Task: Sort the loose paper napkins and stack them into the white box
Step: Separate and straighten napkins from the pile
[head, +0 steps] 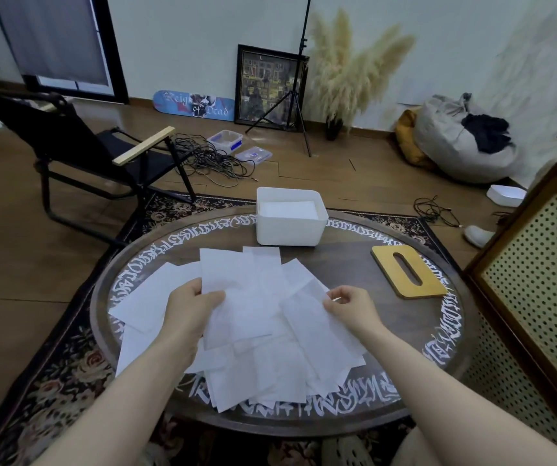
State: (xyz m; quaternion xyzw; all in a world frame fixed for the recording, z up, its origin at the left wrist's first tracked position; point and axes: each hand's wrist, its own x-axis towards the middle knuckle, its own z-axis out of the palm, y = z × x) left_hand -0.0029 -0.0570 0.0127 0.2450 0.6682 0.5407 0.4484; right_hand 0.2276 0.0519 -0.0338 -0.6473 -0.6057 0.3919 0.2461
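Note:
Several loose white paper napkins [270, 348] lie overlapping in a heap on the near half of a round dark table [354, 264]. My left hand [188, 311] pinches the left edge of one napkin [236, 290] lying on top of the heap. My right hand [351, 306] pinches the edge of another napkin at the heap's right side. The white box [289, 230] stands at the table's far edge, with a flat stack of napkins [287, 208] inside it.
A yellow wooden lid with a slot [408, 270] lies on the table at the right. A perforated wooden cabinet [539, 280] stands close on the right. A black folding chair [85, 153], cables and plastic containers are on the floor beyond.

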